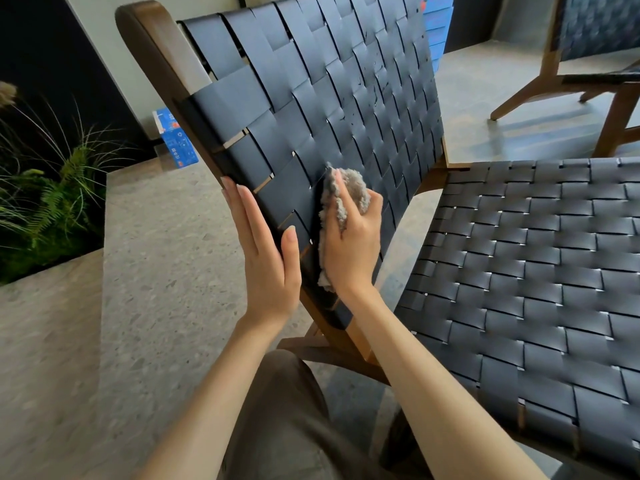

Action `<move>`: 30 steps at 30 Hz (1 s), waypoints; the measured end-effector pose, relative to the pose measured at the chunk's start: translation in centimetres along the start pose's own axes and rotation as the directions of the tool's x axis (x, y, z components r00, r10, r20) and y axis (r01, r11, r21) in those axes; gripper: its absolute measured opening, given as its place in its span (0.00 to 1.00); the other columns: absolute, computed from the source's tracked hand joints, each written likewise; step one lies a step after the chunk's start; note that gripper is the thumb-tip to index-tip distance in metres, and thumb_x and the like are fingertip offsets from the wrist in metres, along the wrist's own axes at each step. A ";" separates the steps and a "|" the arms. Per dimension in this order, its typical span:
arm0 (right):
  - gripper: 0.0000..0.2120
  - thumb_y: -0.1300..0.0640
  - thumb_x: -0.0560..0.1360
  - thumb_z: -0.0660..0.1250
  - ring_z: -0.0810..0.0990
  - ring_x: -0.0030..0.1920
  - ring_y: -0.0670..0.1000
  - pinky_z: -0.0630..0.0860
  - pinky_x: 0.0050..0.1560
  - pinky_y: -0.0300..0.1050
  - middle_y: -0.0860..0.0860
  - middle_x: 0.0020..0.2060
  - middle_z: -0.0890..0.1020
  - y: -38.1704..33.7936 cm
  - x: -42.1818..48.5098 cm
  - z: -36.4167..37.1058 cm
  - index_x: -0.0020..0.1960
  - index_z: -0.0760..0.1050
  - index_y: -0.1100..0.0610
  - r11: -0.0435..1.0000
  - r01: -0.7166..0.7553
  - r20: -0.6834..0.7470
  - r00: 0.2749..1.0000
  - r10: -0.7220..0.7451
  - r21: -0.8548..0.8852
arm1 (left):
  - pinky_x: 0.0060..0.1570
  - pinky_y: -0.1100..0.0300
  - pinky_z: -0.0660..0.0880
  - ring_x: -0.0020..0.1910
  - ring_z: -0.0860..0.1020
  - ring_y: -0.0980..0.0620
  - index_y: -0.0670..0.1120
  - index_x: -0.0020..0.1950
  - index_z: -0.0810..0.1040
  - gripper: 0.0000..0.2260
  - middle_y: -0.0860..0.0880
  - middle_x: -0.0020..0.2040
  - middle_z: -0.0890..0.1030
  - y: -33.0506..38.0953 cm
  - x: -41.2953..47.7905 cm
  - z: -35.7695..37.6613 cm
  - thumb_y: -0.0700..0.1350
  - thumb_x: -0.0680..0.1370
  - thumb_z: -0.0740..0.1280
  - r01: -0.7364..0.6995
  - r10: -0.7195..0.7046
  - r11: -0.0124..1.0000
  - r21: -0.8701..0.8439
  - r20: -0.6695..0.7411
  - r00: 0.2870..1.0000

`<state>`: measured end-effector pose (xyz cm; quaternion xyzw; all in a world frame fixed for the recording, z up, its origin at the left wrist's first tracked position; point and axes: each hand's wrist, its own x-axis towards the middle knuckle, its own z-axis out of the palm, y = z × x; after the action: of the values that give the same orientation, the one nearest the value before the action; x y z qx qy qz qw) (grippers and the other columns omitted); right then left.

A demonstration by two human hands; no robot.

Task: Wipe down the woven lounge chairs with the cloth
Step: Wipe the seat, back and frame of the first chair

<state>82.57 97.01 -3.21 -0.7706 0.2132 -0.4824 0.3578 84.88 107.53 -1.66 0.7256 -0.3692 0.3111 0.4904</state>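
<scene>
- Two grips work on one chair. The right grip (353, 244) is curled round a bunched grey cloth (349, 188) and presses it on the woven backrest (329, 81), low down near its left edge.
- The cloth looks soft, fluffy and light. It will likely crumple and creep between the fingers, so a full-palm hold on its bunched middle, with the loose ends tucked in, seems best.
- Just left of that grip, the left grip (266, 251) lies flat with straight fingers along the wooden frame (152, 39). Its thumb is on the front straps. It grasps nothing and appears to brace the back.
- Above the grips, the straps look smooth and fairly stiff, with small specks on them. The gaps between straps may snag fluff.
- Right of the grips lies the woven seat (536, 271). Well beyond it stands a second chair (595, 29).
</scene>
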 end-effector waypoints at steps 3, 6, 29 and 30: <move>0.21 0.52 0.79 0.59 0.73 0.58 0.52 0.69 0.49 0.39 0.54 0.59 0.70 4.2 -1.5 -0.3 0.72 0.68 0.48 0.992 -0.124 0.006 0.992 0.124 -0.039 | 0.75 0.53 0.43 0.77 0.42 0.48 0.37 0.75 0.43 0.28 0.30 0.75 0.45 0.0 -0.1 0.1 0.38 0.81 0.56 0.005 -0.005 1.000 -0.008 -0.004 1.000; 0.22 0.55 0.80 0.60 0.72 0.57 0.50 0.72 0.48 0.42 0.53 0.60 0.70 7.6 -4.9 -1.4 0.73 0.66 0.46 0.958 -0.238 0.037 0.968 0.247 -0.162 | 0.75 0.52 0.43 0.77 0.42 0.47 0.37 0.75 0.43 0.27 0.30 0.75 0.45 0.0 -0.1 0.2 0.38 0.81 0.55 0.014 -0.014 1.000 -0.019 -0.008 1.000; 0.14 0.62 0.74 0.70 0.76 0.52 0.53 0.80 0.48 0.53 0.55 0.54 0.77 8.4 -6.2 -6.8 0.59 0.80 0.60 0.959 0.197 0.371 0.922 -0.112 -0.202 | 0.75 0.54 0.42 0.77 0.41 0.51 0.39 0.75 0.42 0.26 0.31 0.76 0.45 0.0 -0.2 0.5 0.41 0.82 0.53 0.024 -0.024 0.999 -0.047 -0.014 1.000; 0.14 0.62 0.74 0.69 0.75 0.52 0.52 0.79 0.50 0.51 0.55 0.54 0.76 7.6 -5.1 -6.7 0.60 0.79 0.60 0.974 0.151 0.323 0.942 -0.091 -0.167 | 0.75 0.54 0.42 0.77 0.41 0.50 0.38 0.75 0.42 0.26 0.32 0.76 0.45 0.0 -0.3 0.4 0.41 0.82 0.53 0.024 -0.024 0.999 -0.047 -0.010 1.000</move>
<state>74.44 93.16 -10.11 -0.8796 0.1508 -0.3527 0.2815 84.79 107.21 -2.05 0.7167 -0.3650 0.3004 0.5127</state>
